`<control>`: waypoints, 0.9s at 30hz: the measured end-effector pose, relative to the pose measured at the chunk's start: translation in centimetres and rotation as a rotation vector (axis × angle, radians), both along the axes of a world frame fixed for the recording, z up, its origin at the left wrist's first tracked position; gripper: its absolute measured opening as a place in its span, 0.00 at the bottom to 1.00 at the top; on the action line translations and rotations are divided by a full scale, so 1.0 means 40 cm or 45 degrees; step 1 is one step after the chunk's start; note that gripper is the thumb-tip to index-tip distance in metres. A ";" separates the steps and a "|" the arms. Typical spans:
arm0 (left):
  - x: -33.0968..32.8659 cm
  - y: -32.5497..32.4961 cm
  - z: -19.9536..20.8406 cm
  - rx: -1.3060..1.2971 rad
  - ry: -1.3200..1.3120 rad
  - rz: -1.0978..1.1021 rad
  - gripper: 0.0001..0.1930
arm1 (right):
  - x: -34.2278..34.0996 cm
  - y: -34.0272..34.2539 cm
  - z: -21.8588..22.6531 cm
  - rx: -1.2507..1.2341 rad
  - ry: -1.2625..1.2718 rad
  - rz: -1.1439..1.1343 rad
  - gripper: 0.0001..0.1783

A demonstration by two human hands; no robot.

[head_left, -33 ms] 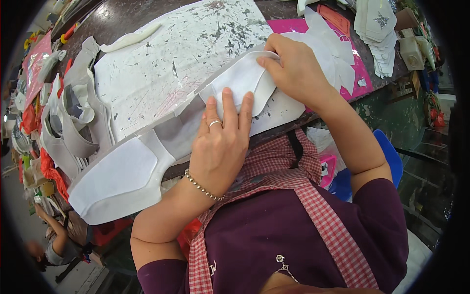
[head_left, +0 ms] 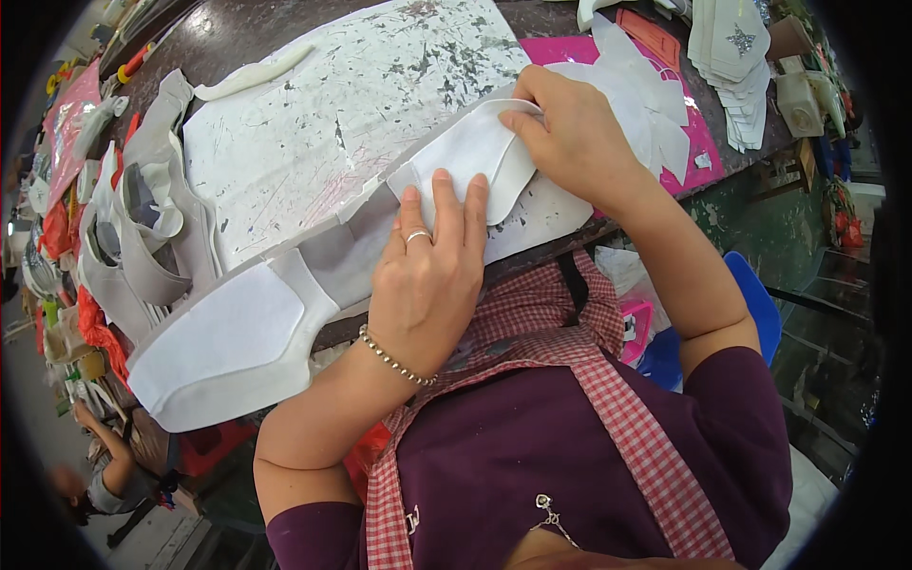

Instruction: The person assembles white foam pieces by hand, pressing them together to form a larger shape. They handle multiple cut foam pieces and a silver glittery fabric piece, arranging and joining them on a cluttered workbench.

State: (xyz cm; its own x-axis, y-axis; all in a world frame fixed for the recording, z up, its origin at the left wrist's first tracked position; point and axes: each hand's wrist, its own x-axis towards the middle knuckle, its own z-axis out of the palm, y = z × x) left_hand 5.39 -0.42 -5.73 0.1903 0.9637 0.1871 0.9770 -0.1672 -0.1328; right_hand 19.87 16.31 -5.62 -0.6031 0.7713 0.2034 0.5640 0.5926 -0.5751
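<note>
A long white shoe-upper piece (head_left: 366, 237) lies slantwise along the near table edge, its left end jutting past it. Smooth white lining patches cover both ends, such as the left patch (head_left: 233, 328). My left hand (head_left: 427, 275) rests with fingers stretched flat on the piece, fingertips touching the right patch (head_left: 456, 157). Thumb and bent fingers of my right hand (head_left: 575, 133) pinch the rim at the piece's far right end. The fingers' undersides there are hidden.
A paint-scuffed white board (head_left: 285, 142) covers the tabletop. Left stand stacked grey-white uppers (head_left: 142, 237); right, thin white cut pieces (head_left: 651, 104) lie on a pink sheet (head_left: 703, 142). Beyond is a pile of white pieces (head_left: 727, 66). Another person's arm (head_left: 114, 456) shows at lower left.
The left end of the upper piece has shifted slightly left and up. My left fingertips have moved a trace; my right hand keeps its pinch.
</note>
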 end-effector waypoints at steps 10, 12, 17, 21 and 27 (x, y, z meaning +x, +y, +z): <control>-0.004 0.056 -0.022 0.111 -0.272 -0.073 0.24 | 0.006 -0.016 -0.024 0.328 0.098 -0.022 0.19; 0.000 0.066 -0.011 0.078 -0.279 -0.057 0.26 | 0.020 -0.010 -0.055 0.499 0.019 -0.022 0.23; 0.009 0.072 0.003 -0.001 -0.268 -0.045 0.30 | 0.034 0.009 -0.078 0.645 -0.091 -0.078 0.26; 0.008 0.056 -0.004 0.018 -0.235 -0.078 0.30 | 0.028 0.036 -0.093 0.483 -0.023 -0.118 0.24; 0.014 0.058 0.014 -0.010 -0.297 -0.221 0.26 | 0.024 0.044 -0.077 0.631 -0.059 -0.090 0.20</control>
